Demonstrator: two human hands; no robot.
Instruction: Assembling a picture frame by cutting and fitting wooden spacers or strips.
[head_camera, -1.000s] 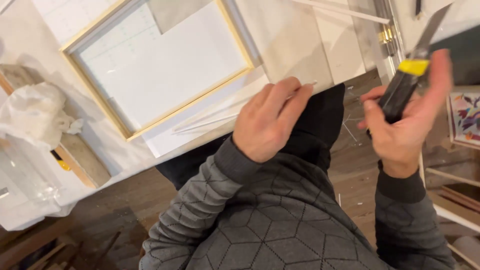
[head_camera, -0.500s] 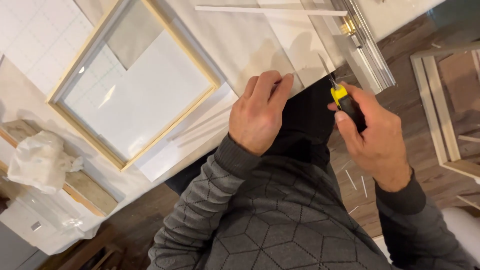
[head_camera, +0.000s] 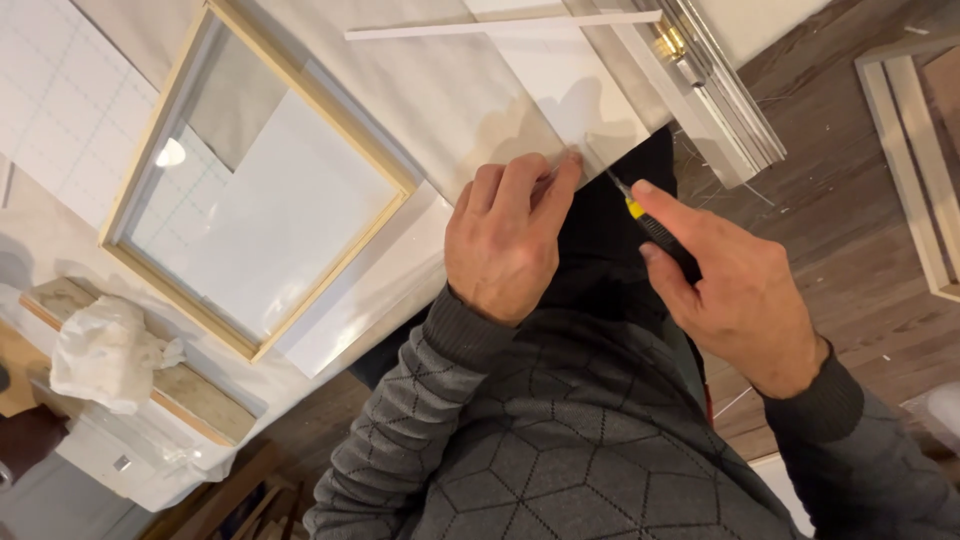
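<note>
At the frame's upper middle, your left hand (head_camera: 508, 243) pressed flat on the white board (head_camera: 560, 90), fingers together, while your right hand (head_camera: 735, 290) gripped the yellow-and-black utility knife (head_camera: 650, 225) at its edge.

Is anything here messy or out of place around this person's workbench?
Mostly tidy. A crumpled white cloth lies bunched on a wooden block at the table's left edge, and thin pale offcuts are scattered on the wooden floor by the right hand, which holds a yellow-and-black knife.
</note>
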